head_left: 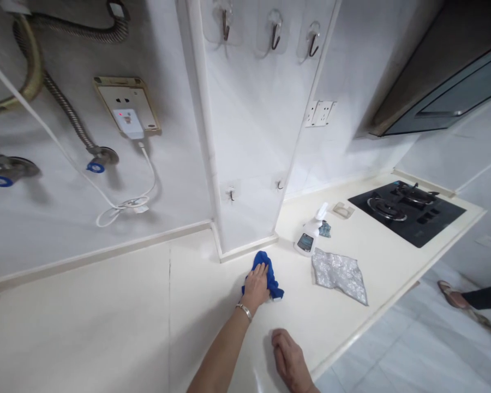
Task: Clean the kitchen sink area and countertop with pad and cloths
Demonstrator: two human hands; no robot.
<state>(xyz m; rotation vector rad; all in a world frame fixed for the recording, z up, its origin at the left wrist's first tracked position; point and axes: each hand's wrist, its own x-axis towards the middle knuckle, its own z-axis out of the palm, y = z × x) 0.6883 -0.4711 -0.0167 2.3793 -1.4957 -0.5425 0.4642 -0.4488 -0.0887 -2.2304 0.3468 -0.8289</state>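
My left hand (257, 285), with a silver bracelet at the wrist, presses a crumpled blue cloth (273, 283) onto the cream countertop (213, 289), close to the foot of the wall pillar. Its fingers lie over the cloth and hold it. Nearer the front edge, my right hand (289, 357) rests on the counter with its fingers curled in and nothing visible in them. To the right of the blue cloth lies a silvery-grey cloth (339, 273), spread out flat. Behind it stands a white spray bottle (307, 240), with a small grey-blue rag (324, 229) beside it.
A black gas hob (409, 213) is set into the counter at the far right, under a range hood (442, 82). A small beige holder (343, 210) lies near the hob. A plugged-in white cable (125, 204) hangs on the left wall. Another person's feet (454, 297) stand on the floor.
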